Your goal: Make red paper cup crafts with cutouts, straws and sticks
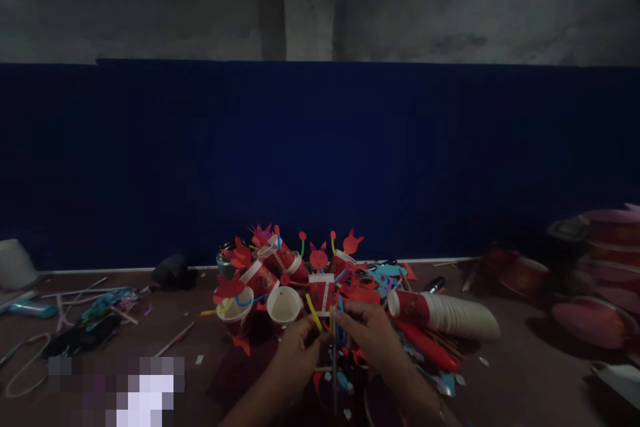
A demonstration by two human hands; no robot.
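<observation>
My left hand (296,347) and my right hand (370,333) meet low in the middle of the head view, fingers pinched together round thin coloured straws (334,328), yellow and blue. Just beyond them stands a heap of red paper cups (321,290) decorated with red cut-out shapes and straws. One cup (284,305) lies with its white inside facing me. A stack of red-and-white paper cups (443,313) lies on its side to the right of my right hand.
The brown table (525,373) ends at a dark blue wall panel (320,160). Loose straws, a cord and a blue tube (31,309) lie at left. Pink and red plates and bowls (605,267) pile up at far right. Paper scraps lie around the hands.
</observation>
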